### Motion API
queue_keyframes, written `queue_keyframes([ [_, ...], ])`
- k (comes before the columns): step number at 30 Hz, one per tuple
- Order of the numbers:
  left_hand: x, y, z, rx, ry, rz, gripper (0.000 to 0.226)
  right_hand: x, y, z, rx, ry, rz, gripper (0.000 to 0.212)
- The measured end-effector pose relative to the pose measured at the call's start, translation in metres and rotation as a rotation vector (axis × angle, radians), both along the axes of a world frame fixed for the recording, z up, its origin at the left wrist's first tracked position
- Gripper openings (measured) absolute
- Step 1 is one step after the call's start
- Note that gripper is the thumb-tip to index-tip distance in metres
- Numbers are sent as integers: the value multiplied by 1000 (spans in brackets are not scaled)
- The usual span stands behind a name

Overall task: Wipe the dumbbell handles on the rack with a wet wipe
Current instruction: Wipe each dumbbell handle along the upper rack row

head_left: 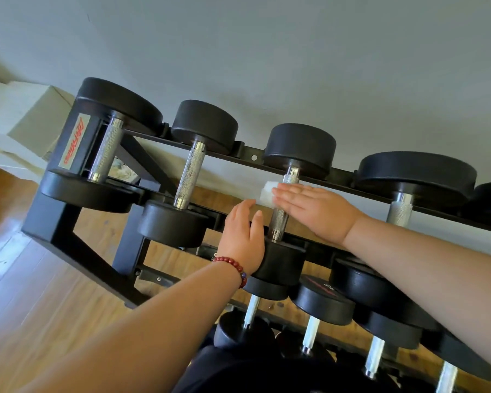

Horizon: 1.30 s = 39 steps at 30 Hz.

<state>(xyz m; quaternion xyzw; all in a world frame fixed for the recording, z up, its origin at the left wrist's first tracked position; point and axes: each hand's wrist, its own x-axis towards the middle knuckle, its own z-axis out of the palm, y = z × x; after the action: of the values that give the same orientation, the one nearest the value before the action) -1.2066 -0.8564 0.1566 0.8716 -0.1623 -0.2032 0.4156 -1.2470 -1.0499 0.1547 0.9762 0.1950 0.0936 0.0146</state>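
View from the head camera, looking down along two bare forearms at a black dumbbell rack (63,225) set against a grey wall

The third dumbbell (299,148) on the top row was the one being worked. Its knurled steel handle (278,219) ran from about 1 o'clock, at the far black head, down to 7 o'clock, at the near head. The right hand (315,211) lay across this handle from the 4 o'clock side, with its fingers straight and flat. It pressed a folded white wet wipe (265,194) onto the upper part of the bar, and the wipe stuck out past the fingertips toward 10 o'clock. The left hand (241,236), with a red bead bracelet (233,265) at the wrist, rested just beside the handle at 9 o'clock. Its palm lay on the near head and its fingers were loosely straight, gripping nothing. The two hands were apart, with the bar between them.

The right hand was the nearer one to the bare steel. Judging from this, the stroke would need to run along the bar toward 7 o'clock, where uncovered knurling showed below the wipe.

The handle looked bright, finely cross-hatched and dry, with smooth collars at both ends
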Motion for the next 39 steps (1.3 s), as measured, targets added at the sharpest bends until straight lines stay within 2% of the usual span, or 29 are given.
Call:
queue_keyframes([
  [3,0,0,1,8,-2,-3,43,9,-3,9,0,44,-130,54],
  [8,0,0,0,14,-12,-9,43,1,-2,0,-14,-6,-23,45],
  [10,1,-1,0,11,-9,-4,42,9,-9,7,-10,-21,-67,50],
  [13,0,-1,1,11,-4,-2,42,9,-1,5,27,-1,-132,47],
  [17,1,-1,0,18,-7,-12,43,-1,1,-1,31,-3,17,45],
  [22,1,-1,-1,22,-7,-9,42,8,0,-5,98,-33,-188,48],
  [26,1,-2,-1,27,-5,-13,43,1,3,-4,88,-17,-3,47],
  [31,1,-1,-3,25,-7,-6,42,7,-8,-2,85,-58,-141,55],
  [35,1,-1,-3,29,-4,-16,43,-6,-3,-5,80,-1,83,44],
  [37,1,-1,-3,24,0,-15,43,4,-15,0,72,-43,24,47],
  [39,1,-1,-2,21,-1,-13,42,9,-14,1,111,-60,-144,63],
])
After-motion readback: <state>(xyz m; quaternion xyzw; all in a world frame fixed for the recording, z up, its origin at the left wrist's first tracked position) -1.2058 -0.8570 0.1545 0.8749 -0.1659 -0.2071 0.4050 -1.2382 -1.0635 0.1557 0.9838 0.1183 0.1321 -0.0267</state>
